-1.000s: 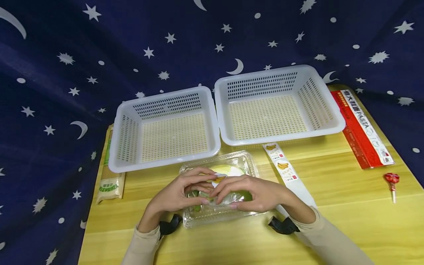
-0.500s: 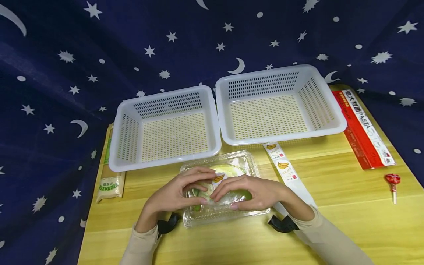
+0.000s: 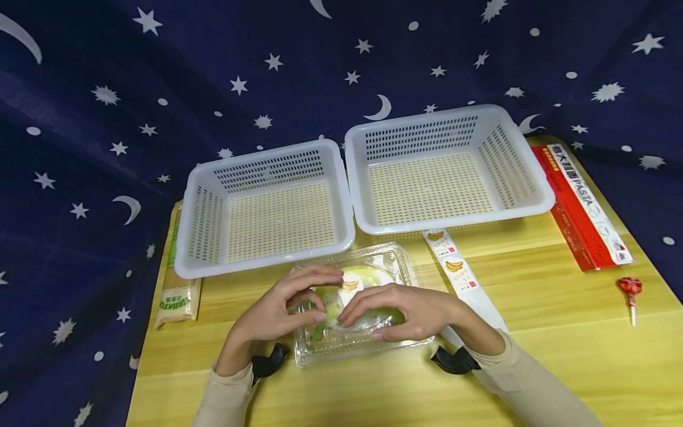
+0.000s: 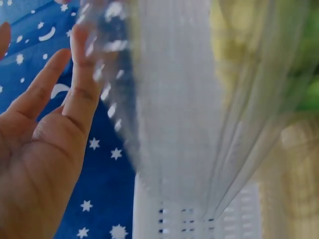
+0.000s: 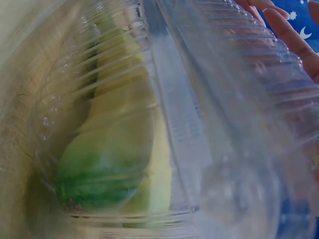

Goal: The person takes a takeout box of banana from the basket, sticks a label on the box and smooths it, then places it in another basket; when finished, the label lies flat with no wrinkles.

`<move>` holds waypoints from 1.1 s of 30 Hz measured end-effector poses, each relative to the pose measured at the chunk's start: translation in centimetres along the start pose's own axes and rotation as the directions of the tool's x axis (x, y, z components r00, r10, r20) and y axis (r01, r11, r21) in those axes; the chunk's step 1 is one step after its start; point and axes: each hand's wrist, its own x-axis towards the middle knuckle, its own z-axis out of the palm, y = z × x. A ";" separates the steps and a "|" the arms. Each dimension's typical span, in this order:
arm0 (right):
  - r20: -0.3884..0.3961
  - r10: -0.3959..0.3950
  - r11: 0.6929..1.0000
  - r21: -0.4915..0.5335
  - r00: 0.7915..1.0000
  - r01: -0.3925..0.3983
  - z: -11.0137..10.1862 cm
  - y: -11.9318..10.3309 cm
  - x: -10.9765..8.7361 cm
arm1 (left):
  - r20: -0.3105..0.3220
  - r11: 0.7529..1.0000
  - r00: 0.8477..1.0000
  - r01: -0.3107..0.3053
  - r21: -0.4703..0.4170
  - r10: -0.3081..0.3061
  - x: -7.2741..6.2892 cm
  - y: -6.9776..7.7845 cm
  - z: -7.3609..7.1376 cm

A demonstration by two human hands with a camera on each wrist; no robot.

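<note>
A clear plastic clamshell container (image 3: 341, 354) lies on the table with yellow-green fruit (image 5: 107, 154) inside. On its lid sits a round white sticker (image 3: 350, 287) printed with bananas. My left hand (image 3: 269, 311) is over the container's left part, fingers loosely curved and apart, a fingertip right at the sticker's upper edge. My right hand (image 3: 413, 311) lies over the right part, its fingertips resting at the lid beside the sticker's lower right. Neither hand grips anything. In the left wrist view, the container's side stands between the camera and the fruit.
Two white perforated baskets (image 3: 277, 258) (image 3: 453, 222) stand side by side behind the container. A sticker strip (image 3: 463, 276) runs under my right forearm. A red pasta box (image 3: 581, 219) and a lollipop (image 3: 631, 287) lie at right; a beige packet (image 3: 178, 302) lies at left.
My left hand has drawn slightly left, off the sticker, with its fingers spreading further apart. More of the banana print shows on the lid. My right hand has hardly moved.
</note>
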 end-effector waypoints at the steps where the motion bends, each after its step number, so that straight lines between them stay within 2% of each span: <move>1: 0.003 -0.005 1.000 -0.001 1.000 0.005 0.0 0.0 0.0 | 0.013 1.000 1.000 0.017 -0.004 -0.017 0.0 -0.1 0.1; 6: 0.007 -0.017 1.000 -0.001 1.000 0.017 0.0 0.0 0.1 | 0.059 0.995 0.994 0.095 0.004 -0.096 0.2 -0.3 0.4; 14: 0.007 -0.029 0.999 -0.015 1.000 0.029 0.0 -0.1 0.1 | 0.056 0.994 0.993 0.105 0.008 -0.105 0.2 -0.3 0.5; 33: 0.012 0.012 1.000 0.000 1.000 -0.012 0.0 -0.3 0.0 | 0.057 0.994 0.993 0.102 0.026 -0.103 0.2 -0.3 0.4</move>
